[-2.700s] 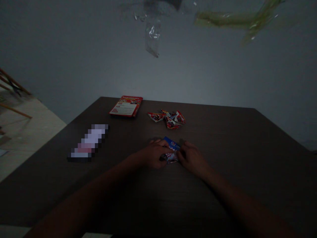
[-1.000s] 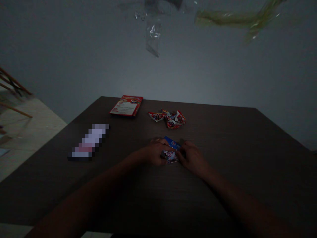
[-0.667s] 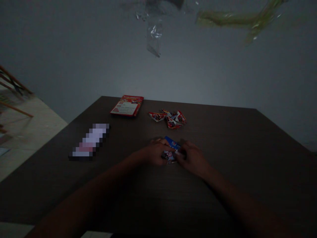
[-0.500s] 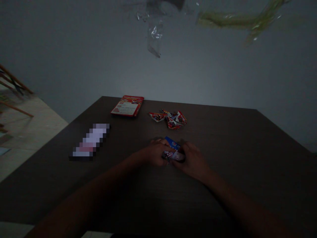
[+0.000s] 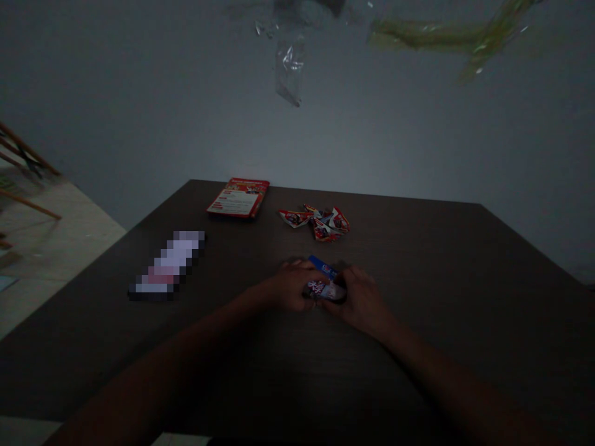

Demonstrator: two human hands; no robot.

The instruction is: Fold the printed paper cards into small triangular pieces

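Near the middle of the dark table, my left hand [image 5: 295, 288] and my right hand [image 5: 361, 300] close in from both sides on a bent piece of printed paper [image 5: 320, 289]. One part of it is blue; the part nearer me is dark with white lettering. My fingers wrap its two ends and hide much of it, and the dim light blurs its exact shape. Just beyond my hands lies a group of folded red-and-white printed paper pieces [image 5: 328, 232], with pointed corners.
A stack of red printed leaflets [image 5: 239, 198] lies at the table's back left. A phone-like slab [image 5: 170, 266], pixelated, is on the left. The table [image 5: 446, 260] meets a grey wall behind, where a clear plastic bag [image 5: 289, 71] and yellowish tape [image 5: 427, 36] hang.
Both hands stay on the printed paper in nearly the same place. The blue part looks slightly narrower, and the view has shifted a little.
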